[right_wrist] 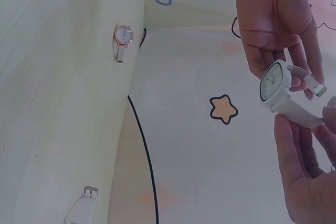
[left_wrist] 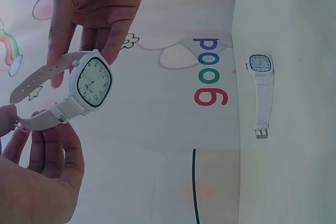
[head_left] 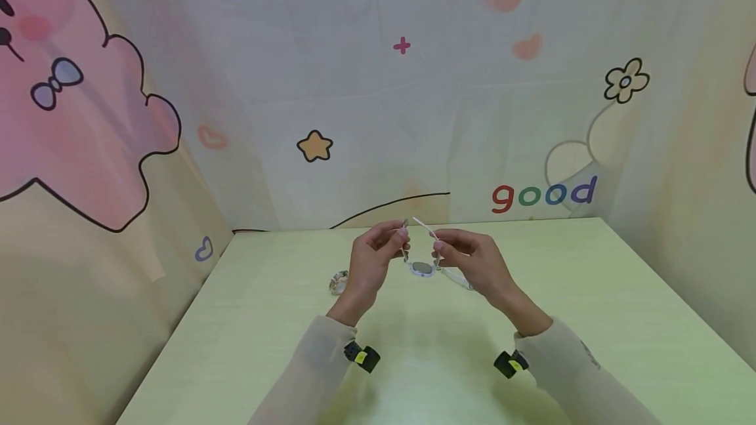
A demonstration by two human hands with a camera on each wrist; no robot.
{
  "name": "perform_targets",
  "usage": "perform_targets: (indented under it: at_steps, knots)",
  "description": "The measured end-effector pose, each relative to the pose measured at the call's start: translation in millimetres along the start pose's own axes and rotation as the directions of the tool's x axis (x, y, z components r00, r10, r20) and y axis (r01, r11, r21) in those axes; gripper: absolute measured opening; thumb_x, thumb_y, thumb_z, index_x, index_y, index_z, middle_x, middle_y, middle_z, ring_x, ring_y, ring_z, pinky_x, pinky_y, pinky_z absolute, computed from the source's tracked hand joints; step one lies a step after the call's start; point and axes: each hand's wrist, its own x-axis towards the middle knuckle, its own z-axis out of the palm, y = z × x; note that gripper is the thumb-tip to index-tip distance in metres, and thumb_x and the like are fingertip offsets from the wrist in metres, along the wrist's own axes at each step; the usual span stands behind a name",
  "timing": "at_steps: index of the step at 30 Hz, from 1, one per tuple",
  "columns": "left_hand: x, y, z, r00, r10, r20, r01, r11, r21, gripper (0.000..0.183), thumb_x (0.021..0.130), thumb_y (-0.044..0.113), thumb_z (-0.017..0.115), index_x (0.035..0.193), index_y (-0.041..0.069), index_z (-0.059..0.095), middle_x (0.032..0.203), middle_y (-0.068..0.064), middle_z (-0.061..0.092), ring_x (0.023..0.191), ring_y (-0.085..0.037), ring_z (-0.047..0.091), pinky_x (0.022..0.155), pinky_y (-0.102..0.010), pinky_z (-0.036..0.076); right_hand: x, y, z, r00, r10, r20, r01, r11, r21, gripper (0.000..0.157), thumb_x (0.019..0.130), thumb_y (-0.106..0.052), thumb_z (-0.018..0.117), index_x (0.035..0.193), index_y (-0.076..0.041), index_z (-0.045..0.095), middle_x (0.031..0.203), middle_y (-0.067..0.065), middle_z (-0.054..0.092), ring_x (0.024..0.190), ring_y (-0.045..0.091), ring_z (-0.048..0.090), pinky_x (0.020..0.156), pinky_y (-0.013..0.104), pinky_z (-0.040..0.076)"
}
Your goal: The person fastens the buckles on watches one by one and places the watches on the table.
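Note:
A white wristwatch [head_left: 422,270] with a rounded-square dial is held up above the table, its strap undone. My left hand [head_left: 373,261] pinches the strap half with the buckle between thumb and fingers. With thumb and fingers, my right hand [head_left: 478,261] grips the other strap half [left_wrist: 37,82], which has holes. The dial [left_wrist: 94,82] shows in the left wrist view, facing away from me. Behind my right hand, a second white watch [left_wrist: 261,64] lies on the table. Beside my left hand lies a watch with a rose-gold case [right_wrist: 124,35], partly covered in the head view.
The pale table [head_left: 248,346] reaches back to a printed cloth backdrop [head_left: 366,97] with hearts, a star and the word "good". Cloth also hangs along the left and right sides. Each sleeve cuff carries a small black camera.

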Motion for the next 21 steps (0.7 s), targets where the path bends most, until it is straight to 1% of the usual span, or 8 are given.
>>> perform_targets:
  at_steps: [5,8,10,14,17,21]
  knots:
    - [-1.6,2.5,0.3,1.0,0.023,0.0,-0.023,1.0,-0.009,0.035,0.084,0.038,0.067,0.11,0.015,0.066,0.094,-0.007,0.068,0.082,-0.012,0.064,0.082,-0.029,0.055,-1.4,0.5,-0.6,1.0,-0.014,0.007,0.014,1.0,-0.004,0.039,0.086,-0.034,0.066,0.116,-0.01,0.064,0.103,0.014,0.067,0.087,0.012,0.068,0.076,0.028,0.057]
    - [-2.1,3.4,0.7,1.0,0.029,0.001,-0.029,0.999,-0.014,0.036,0.083,0.038,0.067,0.11,0.015,0.066,0.09,0.0,0.068,0.082,-0.011,0.064,0.082,-0.029,0.055,-2.3,0.7,-0.9,1.0,-0.018,0.011,0.018,1.0,-0.01,0.038,0.086,-0.033,0.066,0.116,-0.01,0.064,0.103,0.014,0.067,0.088,0.014,0.068,0.076,0.029,0.057]
    - [-2.4,3.9,1.0,1.0,0.028,0.002,-0.028,0.999,-0.017,0.035,0.083,0.037,0.068,0.11,0.015,0.067,0.089,0.001,0.068,0.082,-0.011,0.064,0.082,-0.029,0.055,-2.9,1.0,-1.1,1.0,-0.016,0.013,0.017,1.0,-0.017,0.038,0.086,-0.032,0.066,0.116,-0.01,0.064,0.103,0.013,0.068,0.089,0.016,0.068,0.077,0.029,0.057]
    - [-3.2,4.7,1.5,1.0,0.022,0.007,-0.022,1.0,-0.009,0.033,0.084,0.037,0.067,0.11,0.016,0.067,0.091,-0.003,0.068,0.082,-0.012,0.064,0.082,-0.03,0.055,-4.6,0.6,-1.2,1.0,-0.016,0.02,0.016,0.999,-0.039,0.036,0.087,-0.031,0.065,0.116,-0.01,0.065,0.104,0.013,0.068,0.091,0.018,0.068,0.078,0.029,0.057]
    - [-4.2,5.2,1.8,1.0,0.011,0.012,-0.012,1.0,0.016,0.032,0.084,0.037,0.067,0.109,0.017,0.067,0.094,-0.007,0.067,0.081,-0.012,0.063,0.083,-0.029,0.054,-5.2,0.7,-0.5,1.0,-0.023,0.017,0.024,0.998,-0.052,0.036,0.087,-0.03,0.065,0.116,-0.009,0.064,0.105,0.014,0.068,0.091,0.019,0.068,0.078,0.03,0.057]
    - [-5.5,5.4,2.1,1.0,-0.011,0.026,0.009,0.999,0.051,0.031,0.085,0.037,0.066,0.11,0.019,0.067,0.098,-0.008,0.068,0.082,-0.012,0.063,0.083,-0.028,0.053,-5.2,1.9,0.4,0.999,-0.031,0.012,0.031,0.998,-0.061,0.035,0.087,-0.031,0.065,0.115,-0.01,0.065,0.106,0.014,0.068,0.09,0.018,0.068,0.079,0.031,0.056]
